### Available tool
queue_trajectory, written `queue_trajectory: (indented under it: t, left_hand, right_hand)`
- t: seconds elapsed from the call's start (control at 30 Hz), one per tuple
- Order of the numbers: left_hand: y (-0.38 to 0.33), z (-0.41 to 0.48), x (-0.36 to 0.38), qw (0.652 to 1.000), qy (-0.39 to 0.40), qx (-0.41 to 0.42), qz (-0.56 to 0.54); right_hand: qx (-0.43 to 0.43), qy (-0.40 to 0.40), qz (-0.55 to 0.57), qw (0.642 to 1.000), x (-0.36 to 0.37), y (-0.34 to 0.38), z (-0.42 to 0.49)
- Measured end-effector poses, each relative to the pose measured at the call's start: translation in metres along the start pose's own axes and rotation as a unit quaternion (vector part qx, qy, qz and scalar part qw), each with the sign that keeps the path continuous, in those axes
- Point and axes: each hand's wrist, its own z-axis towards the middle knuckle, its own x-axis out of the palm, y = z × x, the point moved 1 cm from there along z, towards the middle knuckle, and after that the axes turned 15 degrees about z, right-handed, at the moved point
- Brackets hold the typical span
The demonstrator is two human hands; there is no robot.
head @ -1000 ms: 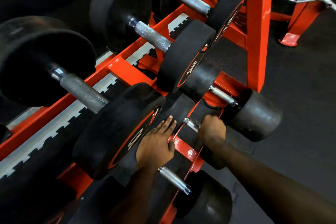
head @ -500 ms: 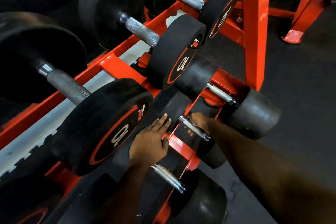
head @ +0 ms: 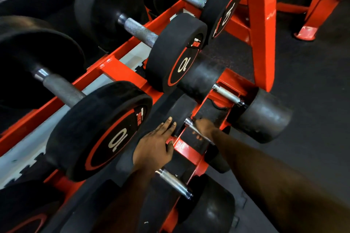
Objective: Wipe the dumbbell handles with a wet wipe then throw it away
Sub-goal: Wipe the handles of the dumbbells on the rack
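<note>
Currently the right grip [head: 204, 127] is wrapped from below round the handle [head: 191, 125] of a small dumbbell on the low tier of the rack [head: 189, 150]. Its knuckles lie beyond the bar, and its fingertips [head: 197, 136] show on the near side. The left grip [head: 157, 147] lies flat with fingers straight on the black head [head: 181, 111] just left of that handle, holding nothing. The wipe cannot be seen. By judgement it sits inside the right grip, between palm and bar.

Faults to expect:
- Lost wipe. Nothing shows it pinned, so a loose stroke could drop it between the rails below the right grip.
- Rolling dumbbell. If the left grip presses sideways rather than down, the head may turn in its cradle and the stroke would skip part of the knurl.
- Jammed knuckles. The red rail sits close under the right grip, and the space around the bar looks tight.
- Missed bars. A second handle [head: 174, 183] lies nearer than the left grip and a third [head: 227, 95] beyond the right grip. Which of them are clean cannot be told.

Hidden or unclear:
- The right palm and whatever it holds are out of sight.
- The forearm covers the handle's near end.
- No bin is in view.
- The right grip is slightly blurred.
</note>
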Motion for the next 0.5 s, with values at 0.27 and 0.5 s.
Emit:
queue_trajectory:
  t: [0.27,0.5]
  left_hand:
    - [-0.002,-0.001,-0.004,1.0,0.015,0.001,0.006]
    - [-0.002,0.0,-0.006,0.999,0.041,0.018,0.019]
  right_hand:
    - [-0.1,-0.184,-0.255,0.944,0.015,-0.031,-0.028]
    - [-0.13,-0.189,-0.353,0.907,0.012,-0.039,-0.062]
